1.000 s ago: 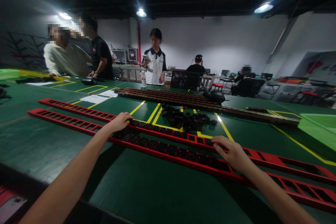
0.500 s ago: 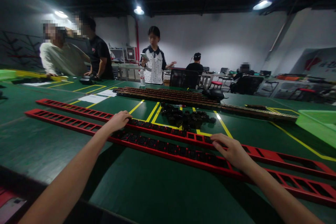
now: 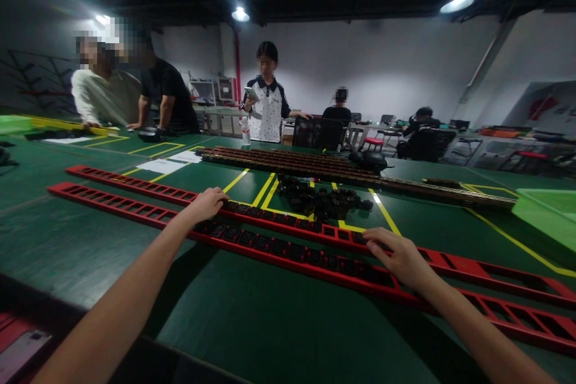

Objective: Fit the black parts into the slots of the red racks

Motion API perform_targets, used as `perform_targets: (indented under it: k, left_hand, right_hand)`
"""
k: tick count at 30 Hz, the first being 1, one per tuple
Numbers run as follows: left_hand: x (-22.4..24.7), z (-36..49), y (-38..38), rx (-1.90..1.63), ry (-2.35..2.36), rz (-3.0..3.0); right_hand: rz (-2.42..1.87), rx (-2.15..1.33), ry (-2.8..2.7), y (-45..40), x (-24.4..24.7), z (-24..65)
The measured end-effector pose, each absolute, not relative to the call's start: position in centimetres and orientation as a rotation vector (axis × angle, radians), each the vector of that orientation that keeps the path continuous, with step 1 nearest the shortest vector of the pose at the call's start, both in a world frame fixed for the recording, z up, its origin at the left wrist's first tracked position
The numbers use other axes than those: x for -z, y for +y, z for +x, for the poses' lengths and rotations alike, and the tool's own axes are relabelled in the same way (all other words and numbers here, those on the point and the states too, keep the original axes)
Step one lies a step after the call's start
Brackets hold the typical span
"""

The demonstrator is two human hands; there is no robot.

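Observation:
Two long red slotted frames lie side by side on the green table. Small black square modules fill the middle slots of the near frame and part of the far frame. My left hand is closed over the far frame, left of its row of modules; its thumb is hidden. Farther right, my right hand pinches the same frame with fingers and thumb, right beside a lone black module. Bare slots show between that module and the row. A pile of loose black modules sits just behind the frames.
Long dark metal rails lie behind the pile, with a black object on them. Green bins stand at both sides. White papers and a bottle are farther back. Several people are beyond the table.
Both hands keep their places on the far frame. The view has shifted slightly. Behind the table, the standing person's free hand has lowered onto a chair back.

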State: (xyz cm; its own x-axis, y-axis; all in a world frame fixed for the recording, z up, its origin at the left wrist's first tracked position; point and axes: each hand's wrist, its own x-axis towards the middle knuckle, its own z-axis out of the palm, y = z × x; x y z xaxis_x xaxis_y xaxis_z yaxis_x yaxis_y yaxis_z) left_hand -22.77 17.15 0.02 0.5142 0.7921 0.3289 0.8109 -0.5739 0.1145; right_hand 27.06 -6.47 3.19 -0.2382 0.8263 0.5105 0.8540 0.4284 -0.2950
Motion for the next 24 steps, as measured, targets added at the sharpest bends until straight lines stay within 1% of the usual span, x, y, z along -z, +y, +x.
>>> perform_targets:
  k: [13, 24]
  left_hand:
    - [-0.08, -22.97, 17.51, 0.393, -1.432, -2.698]
    - [-0.22, -22.79, 17.04, 0.395, -1.471, -2.712]
  right_hand:
    - [-1.423, 0.038, -2.093, -6.35, -3.31, 27.05]
    - [-1.424, 0.03, -2.075, -6.26, -3.32, 26.97]
